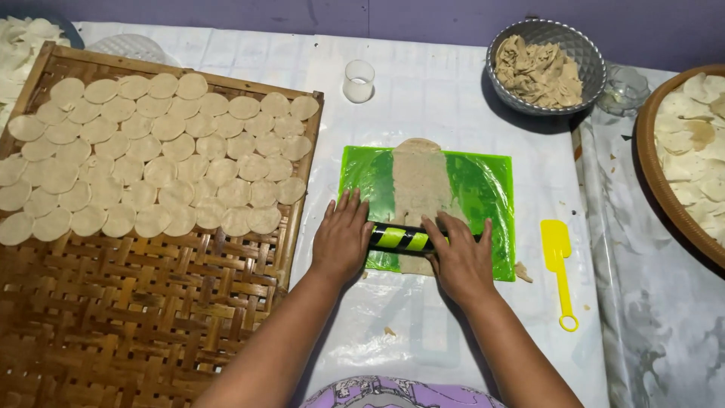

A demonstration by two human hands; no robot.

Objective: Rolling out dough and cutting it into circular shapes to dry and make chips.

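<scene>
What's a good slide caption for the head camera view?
Both hands, left hand and right hand, press a striped roller over dough strip on green sheet, beside woven tray.

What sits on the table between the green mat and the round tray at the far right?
In the head view, a yellow spatula lies flat on the table covering between the green mat and the round tray, touching neither.

White plastic-covered table [445,98], green mat [483,189] (flat)
</scene>
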